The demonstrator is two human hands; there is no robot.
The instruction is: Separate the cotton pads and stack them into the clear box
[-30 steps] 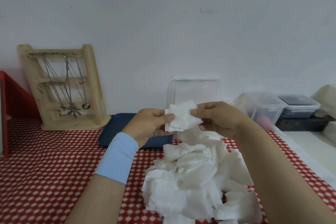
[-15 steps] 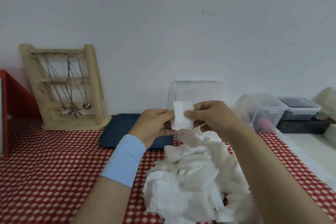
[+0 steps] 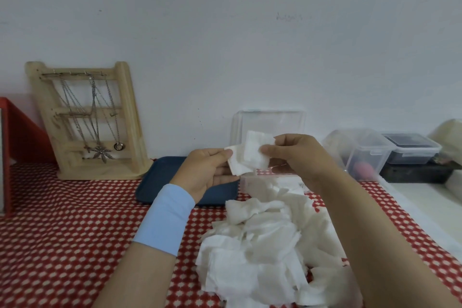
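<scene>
Cotton pads (image 3: 250, 157), two overlapping: were pinched at opposite edges by left hand (image 3: 207, 172) and right hand (image 3: 297, 155), seemingly for peeling apart, just above the open clear box (image 3: 287, 120); loose pile (image 3: 262, 245) lay below the right wrist.

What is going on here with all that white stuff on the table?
A person is sorting cotton pads. The left hand and the right hand each pinch the overlapping cotton pads held up in the air, apparently peeling them apart, just in front of the open clear box. A big loose pile of pads lies on the red-patterned tablecloth, not yet sorted.
</scene>
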